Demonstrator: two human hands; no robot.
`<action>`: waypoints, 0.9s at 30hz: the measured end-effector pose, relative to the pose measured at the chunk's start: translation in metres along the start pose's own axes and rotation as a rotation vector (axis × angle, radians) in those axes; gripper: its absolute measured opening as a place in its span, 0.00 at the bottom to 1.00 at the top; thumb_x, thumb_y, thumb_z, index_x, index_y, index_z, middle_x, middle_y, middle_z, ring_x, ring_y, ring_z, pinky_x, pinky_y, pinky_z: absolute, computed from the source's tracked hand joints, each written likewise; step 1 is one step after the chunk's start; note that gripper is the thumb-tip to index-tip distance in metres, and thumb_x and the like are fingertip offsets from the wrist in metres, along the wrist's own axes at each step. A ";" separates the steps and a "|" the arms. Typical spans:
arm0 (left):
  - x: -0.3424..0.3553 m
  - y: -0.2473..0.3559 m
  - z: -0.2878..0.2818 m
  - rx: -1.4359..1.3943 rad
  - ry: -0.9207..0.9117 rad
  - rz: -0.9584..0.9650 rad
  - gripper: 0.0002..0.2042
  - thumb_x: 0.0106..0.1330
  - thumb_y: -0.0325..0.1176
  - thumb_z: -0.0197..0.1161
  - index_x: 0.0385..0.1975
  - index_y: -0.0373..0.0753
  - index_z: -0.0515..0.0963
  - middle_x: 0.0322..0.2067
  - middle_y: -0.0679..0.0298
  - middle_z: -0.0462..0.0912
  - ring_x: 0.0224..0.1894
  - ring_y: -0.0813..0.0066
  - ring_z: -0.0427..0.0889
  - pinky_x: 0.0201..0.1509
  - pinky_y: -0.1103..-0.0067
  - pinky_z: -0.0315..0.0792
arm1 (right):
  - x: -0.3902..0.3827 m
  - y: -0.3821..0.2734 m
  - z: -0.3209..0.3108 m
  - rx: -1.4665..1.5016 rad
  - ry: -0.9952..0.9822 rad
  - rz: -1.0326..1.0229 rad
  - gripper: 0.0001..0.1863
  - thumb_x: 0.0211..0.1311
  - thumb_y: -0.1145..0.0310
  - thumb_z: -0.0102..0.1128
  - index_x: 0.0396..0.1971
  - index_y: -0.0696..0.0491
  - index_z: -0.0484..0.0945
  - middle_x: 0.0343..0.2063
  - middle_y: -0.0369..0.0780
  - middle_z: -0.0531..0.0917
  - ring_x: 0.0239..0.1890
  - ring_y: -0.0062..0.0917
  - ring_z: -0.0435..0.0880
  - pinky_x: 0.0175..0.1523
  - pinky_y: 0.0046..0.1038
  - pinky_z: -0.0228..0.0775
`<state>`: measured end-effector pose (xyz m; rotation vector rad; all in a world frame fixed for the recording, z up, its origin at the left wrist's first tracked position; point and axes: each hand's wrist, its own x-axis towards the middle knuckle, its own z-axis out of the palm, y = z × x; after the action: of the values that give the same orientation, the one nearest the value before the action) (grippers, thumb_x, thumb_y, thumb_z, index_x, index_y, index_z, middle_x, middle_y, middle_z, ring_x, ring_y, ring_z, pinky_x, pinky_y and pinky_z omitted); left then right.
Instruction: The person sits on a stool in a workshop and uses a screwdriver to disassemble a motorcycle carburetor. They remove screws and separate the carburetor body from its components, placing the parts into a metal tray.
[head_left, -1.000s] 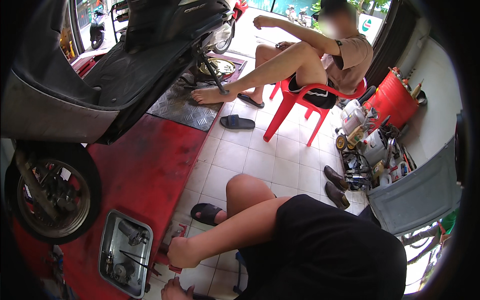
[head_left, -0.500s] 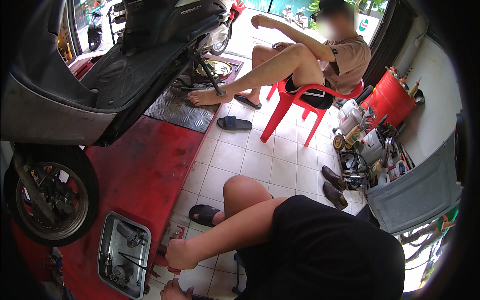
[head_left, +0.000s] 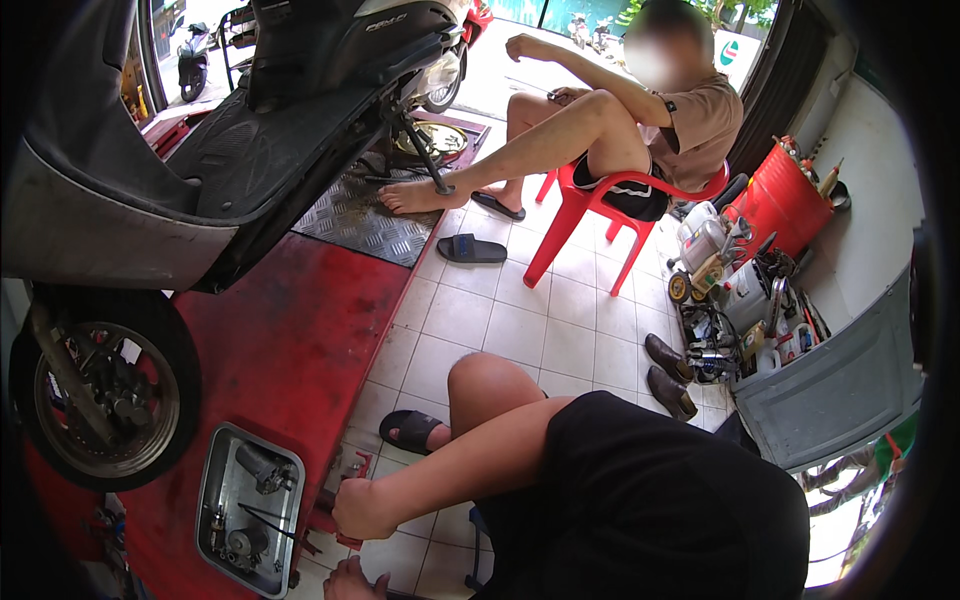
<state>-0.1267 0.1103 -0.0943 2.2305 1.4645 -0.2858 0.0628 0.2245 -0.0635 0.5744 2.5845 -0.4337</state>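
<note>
My right hand [head_left: 362,509] is closed in a fist beside the red lift platform. A bit of a red metal part [head_left: 349,542] shows just below it, and what lies inside the fist is hidden. Cut by the lower edge, my left hand [head_left: 350,580] has bent fingers with the thumb a little apart; whatever it grips cannot be made out. Left of both hands, a metal tray [head_left: 212,480] rests on the platform [head_left: 270,340], holding a cylindrical motor-like part [head_left: 262,468], a second round metal part [head_left: 246,542] and a black cable.
A scooter [head_left: 110,230] stands over the platform, its front wheel [head_left: 105,390] near the tray. Another person [head_left: 690,120] sits on a red plastic chair [head_left: 550,235], one bare foot on the platform's metal plate. Sandals, brown shoes [head_left: 668,390], a red drum [head_left: 780,200] and tools are around.
</note>
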 end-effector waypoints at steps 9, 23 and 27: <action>0.000 -0.005 0.004 0.012 -0.005 0.030 0.28 0.60 0.48 0.65 0.54 0.33 0.73 0.49 0.49 0.79 0.47 0.49 0.80 0.52 0.62 0.73 | 0.003 0.001 0.002 0.009 -0.009 0.004 0.16 0.47 0.66 0.66 0.38 0.52 0.85 0.41 0.41 0.86 0.46 0.36 0.85 0.44 0.37 0.79; 0.001 -0.005 0.014 0.033 0.000 0.033 0.26 0.61 0.47 0.64 0.52 0.33 0.74 0.47 0.50 0.80 0.46 0.50 0.80 0.50 0.62 0.74 | -0.001 0.001 0.002 0.012 0.012 0.001 0.14 0.47 0.66 0.66 0.35 0.55 0.84 0.38 0.42 0.86 0.43 0.36 0.86 0.42 0.36 0.78; 0.001 -0.005 0.016 0.047 0.002 0.043 0.26 0.61 0.47 0.64 0.53 0.33 0.74 0.46 0.50 0.80 0.46 0.50 0.80 0.50 0.62 0.75 | 0.000 0.001 0.003 0.003 0.013 0.014 0.14 0.48 0.66 0.66 0.37 0.54 0.84 0.39 0.42 0.86 0.43 0.35 0.86 0.42 0.35 0.78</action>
<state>-0.1298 0.1054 -0.1097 2.2968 1.4234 -0.3075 0.0643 0.2241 -0.0658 0.5977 2.5911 -0.4305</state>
